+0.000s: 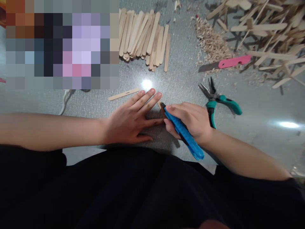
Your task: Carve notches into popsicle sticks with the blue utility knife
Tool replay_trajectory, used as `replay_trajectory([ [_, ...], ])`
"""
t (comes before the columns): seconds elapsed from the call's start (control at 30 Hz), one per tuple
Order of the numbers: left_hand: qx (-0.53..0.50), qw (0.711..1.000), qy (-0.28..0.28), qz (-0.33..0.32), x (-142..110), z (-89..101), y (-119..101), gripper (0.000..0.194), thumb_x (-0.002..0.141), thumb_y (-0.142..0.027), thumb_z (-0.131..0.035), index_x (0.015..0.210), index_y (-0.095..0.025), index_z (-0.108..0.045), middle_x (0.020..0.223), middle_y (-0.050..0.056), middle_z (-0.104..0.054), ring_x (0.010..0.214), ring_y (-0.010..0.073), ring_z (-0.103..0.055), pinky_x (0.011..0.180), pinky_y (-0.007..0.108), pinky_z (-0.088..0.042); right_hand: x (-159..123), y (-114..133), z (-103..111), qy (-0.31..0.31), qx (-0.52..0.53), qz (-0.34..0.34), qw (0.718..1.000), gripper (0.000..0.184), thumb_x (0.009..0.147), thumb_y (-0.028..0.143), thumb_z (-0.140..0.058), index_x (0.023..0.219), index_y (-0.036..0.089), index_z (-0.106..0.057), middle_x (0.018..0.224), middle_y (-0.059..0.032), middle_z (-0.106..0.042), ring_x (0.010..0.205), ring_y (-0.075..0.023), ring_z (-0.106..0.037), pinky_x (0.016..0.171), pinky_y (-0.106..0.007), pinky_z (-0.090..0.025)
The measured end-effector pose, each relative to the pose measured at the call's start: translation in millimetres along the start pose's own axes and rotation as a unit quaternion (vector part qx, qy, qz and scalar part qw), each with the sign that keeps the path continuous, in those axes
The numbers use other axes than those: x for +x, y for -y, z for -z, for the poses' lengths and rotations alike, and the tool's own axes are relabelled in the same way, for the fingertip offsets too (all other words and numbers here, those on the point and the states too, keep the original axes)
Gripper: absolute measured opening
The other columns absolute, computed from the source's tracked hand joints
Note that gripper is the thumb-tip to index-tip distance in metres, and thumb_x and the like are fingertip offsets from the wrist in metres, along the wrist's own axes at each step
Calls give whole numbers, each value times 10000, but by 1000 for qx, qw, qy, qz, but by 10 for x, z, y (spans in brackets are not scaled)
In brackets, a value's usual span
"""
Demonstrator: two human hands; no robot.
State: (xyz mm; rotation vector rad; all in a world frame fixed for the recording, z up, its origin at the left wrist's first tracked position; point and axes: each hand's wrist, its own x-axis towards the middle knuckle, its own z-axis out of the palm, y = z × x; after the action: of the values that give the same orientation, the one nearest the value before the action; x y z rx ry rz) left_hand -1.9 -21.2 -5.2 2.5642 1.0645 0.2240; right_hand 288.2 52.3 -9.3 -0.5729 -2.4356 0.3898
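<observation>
My left hand (132,116) lies flat on the grey table, fingers stretched and spread. Beneath its fingertips is a wooden craft stick (159,103), mostly covered by the hand. My right hand (194,119) is closed around a blue utility knife (184,132). The knife slants, its dark tip at the stick beside my left fingers; whether it touches the wood I cannot tell. Another craft stick (122,94) lies just beyond my left hand. To the right of my right hand rest green-handled needle-nose pliers (214,97), jaws apart.
A pile of craft sticks (143,33) lies at the back. Wood shavings (213,43) and a pink-handled knife (234,62) are at the back right, beside a heap of loose sticks (269,28). A white cable (64,101) runs at the left, below a blurred-out area.
</observation>
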Motion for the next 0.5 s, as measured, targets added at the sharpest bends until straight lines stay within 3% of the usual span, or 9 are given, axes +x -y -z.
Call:
replay_trajectory([
  [0.2, 4, 1000, 4, 5, 1, 7, -7, 917, 1072, -730, -827, 1841, -326, -534, 2087, 177, -77, 1916, 534, -212, 1579, 683, -206, 42, 15, 34, 3, -16, 15, 1000, 436, 1082, 250, -753, 1506, 278, -656, 1108, -51, -933, 816, -253, -872, 710, -394, -700],
  [0.37, 16, 1000, -7, 9, 12, -7, -20, 950, 1036, -777, -844, 1821, -327, -556, 2086, 159, -111, 1909, 533, -240, 1580, 673, -221, 63, 43, 81, 28, -37, 32, 998, 467, 1063, 180, -764, 1517, 200, -651, 1123, -110, -935, 823, -278, -864, 713, -427, -676],
  [0.5, 28, 1000, -4, 11, 15, -2, -30, 999, 1022, -787, -858, 1841, -330, -515, 2084, 161, -121, 1909, 525, -249, 1578, 662, -234, 70, 63, 97, 36, -56, 36, 997, 352, 1091, 203, -733, 1442, 230, -722, 1115, -88, -938, 853, -271, -874, 728, -429, -669],
])
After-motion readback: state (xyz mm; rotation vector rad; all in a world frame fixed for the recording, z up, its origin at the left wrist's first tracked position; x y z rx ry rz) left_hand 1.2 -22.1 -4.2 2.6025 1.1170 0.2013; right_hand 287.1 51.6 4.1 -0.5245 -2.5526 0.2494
